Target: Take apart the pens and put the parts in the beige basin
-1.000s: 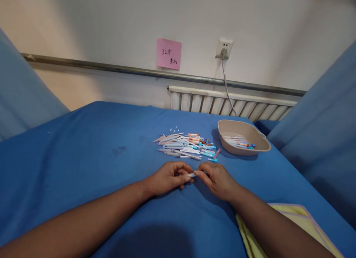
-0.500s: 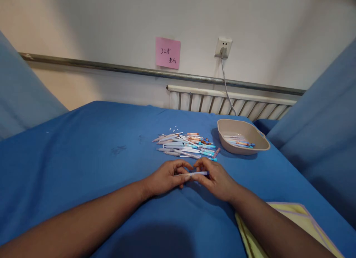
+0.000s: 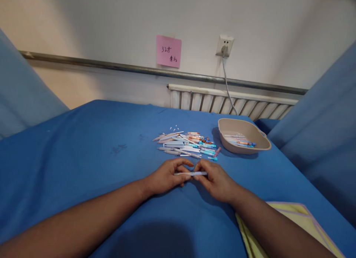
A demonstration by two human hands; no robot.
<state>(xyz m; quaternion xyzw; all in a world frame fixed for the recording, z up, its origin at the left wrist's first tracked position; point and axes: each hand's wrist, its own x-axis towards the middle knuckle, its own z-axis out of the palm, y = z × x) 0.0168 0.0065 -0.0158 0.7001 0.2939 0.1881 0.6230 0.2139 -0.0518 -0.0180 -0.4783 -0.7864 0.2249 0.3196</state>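
Between both hands lies a slim pale pen (image 3: 198, 173), held level near the middle of the view. My left hand (image 3: 169, 177) pinches its left part with thumb and fingers. The right part of the pen is in the closed fingers of my right hand (image 3: 215, 179). Just beyond the hands a loose pile of pen parts (image 3: 180, 144) is spread on the blue cloth (image 3: 83, 150), with white, grey, turquoise and orange pieces. Several tiny white tips (image 3: 174, 129) lie behind the pile.
A beige basin (image 3: 241, 151) with several pens inside stands to the right of the pile. A yellow cloth (image 3: 292, 213) is under my right forearm. Blue curtains hang at both sides. A metal rail (image 3: 125, 68) and a radiator (image 3: 197, 100) run along the wall.
The pen between my hands has turned slightly, and dark marks now show on its barrel. My hands have hardly moved.
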